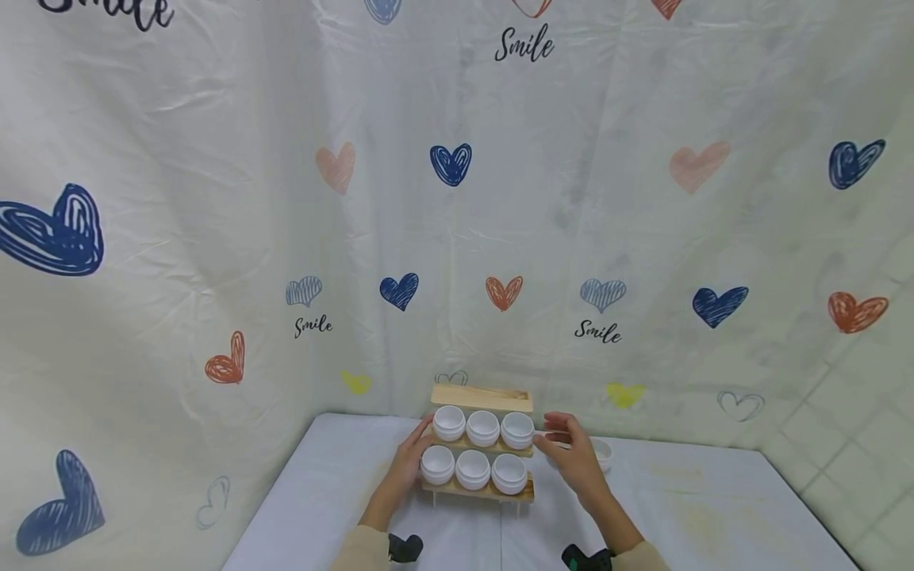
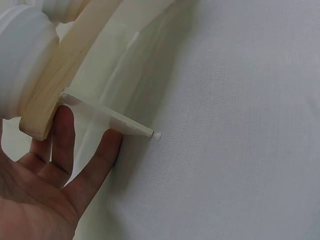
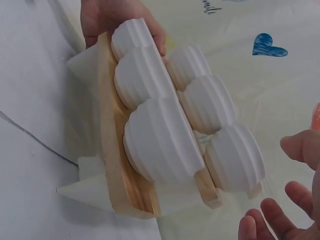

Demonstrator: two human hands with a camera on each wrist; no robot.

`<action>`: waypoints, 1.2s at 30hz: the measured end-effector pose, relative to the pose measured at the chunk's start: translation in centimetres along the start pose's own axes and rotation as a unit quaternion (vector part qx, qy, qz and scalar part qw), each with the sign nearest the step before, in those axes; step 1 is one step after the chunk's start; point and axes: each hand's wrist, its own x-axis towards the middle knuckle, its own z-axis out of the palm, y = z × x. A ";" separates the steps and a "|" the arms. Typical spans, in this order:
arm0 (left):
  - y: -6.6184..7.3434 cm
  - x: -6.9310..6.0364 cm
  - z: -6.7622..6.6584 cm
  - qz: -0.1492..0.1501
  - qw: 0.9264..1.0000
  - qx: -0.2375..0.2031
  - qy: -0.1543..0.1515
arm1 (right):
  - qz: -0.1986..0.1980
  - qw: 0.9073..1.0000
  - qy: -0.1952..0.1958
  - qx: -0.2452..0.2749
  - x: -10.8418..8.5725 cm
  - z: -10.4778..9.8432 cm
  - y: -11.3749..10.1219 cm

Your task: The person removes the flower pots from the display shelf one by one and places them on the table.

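Six white bowls point(image 1: 482, 429) are sitting in two rows of three on a tiered wooden stand point(image 1: 481, 398), which is standing on the white-covered surface point(image 1: 700, 500) toward its back edge, in front of a heart-printed cloth point(image 1: 543, 222). The left grip point(image 1: 412, 454) is holding the stand at its left end, fingers bending about the pale side panel point(image 2: 107, 117) beneath a wooden shelf point(image 2: 67, 70). The right grip point(image 1: 573, 456) is holding nothing; its loosely curved fingers are hanging just beside the stand's right end, apart from it, and one more white bowl point(image 1: 604, 454) is showing partly behind them.

The wood is looking stiff and fairly light in itself, though the bowls are probably adding weight up high. Their smooth walls are looking slippery and perhaps breakable, and since nothing visible is fastening them, any tilting is likely risking a slide. The thin panels are seeming the weaker parts, so taking hold of both ends of the lower shelf, keeping it level, is looking safest.

The stand's long axis is running left to right across the person's front, its right end lying slightly nearer. The tiers are stepping upward away from the person, and the bowls' mouths are facing up.
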 end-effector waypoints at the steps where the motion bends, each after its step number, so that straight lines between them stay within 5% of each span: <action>1: 0.0 0.0 0.0 -0.002 1.000 -0.001 0.001 | 0.000 1.000 -0.003 -0.001 0.1 0.1 0.0; 36: -0.5 0.4 0.1 -0.008 1.000 -0.004 0.003 | -0.016 1.000 -0.016 0.011 1.6 3.0 1.0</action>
